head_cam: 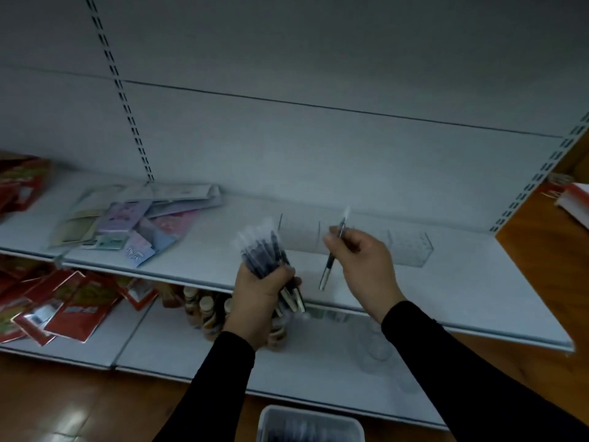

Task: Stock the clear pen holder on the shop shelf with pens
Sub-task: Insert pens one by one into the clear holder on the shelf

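Observation:
A clear pen holder (411,247) with several compartments lies along the white shelf (471,282), right of centre. My left hand (259,291) grips a thick bundle of dark pens (266,250) in front of the shelf edge, left of the holder. My right hand (366,260) pinches a single pen (331,263), tilted, over the holder's left half. The holder's compartments look empty where they show; my right hand hides part of them.
Pastel card packets (134,224) lie scattered on the shelf to the left. Red packets (60,304) and small bottles (204,307) fill the lower shelf. A white tray (310,424) holding more pens sits at the bottom edge. Wooden floor lies below.

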